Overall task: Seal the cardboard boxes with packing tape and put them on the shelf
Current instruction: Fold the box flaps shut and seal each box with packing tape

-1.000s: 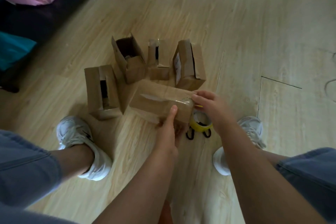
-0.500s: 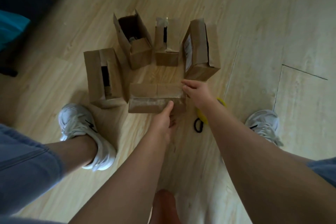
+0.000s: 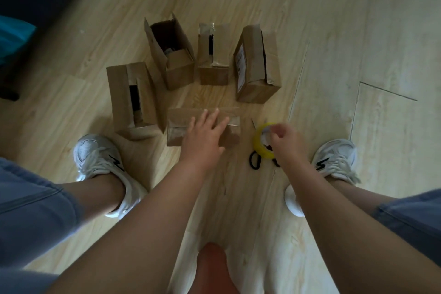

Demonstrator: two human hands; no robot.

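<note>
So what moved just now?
The left grip slid up to lie flat on the lying box. The right grip left that box's end and moved right to the yellow tape roll. The four standing boxes stayed put.

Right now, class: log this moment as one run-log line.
left hand: flat on taped box | right hand: at yellow tape roll, grip unclear | rear-left box: flaps open

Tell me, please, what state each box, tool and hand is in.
near box: closed, taped, lying flat.
left box: flaps ajar.
back-left box: top open.
middle box: flaps ajar.
right box: narrow gap showing.
left hand: flat, pressing near box.
right hand: pinching tape roll.
scissors: on floor, partly hidden.
</note>
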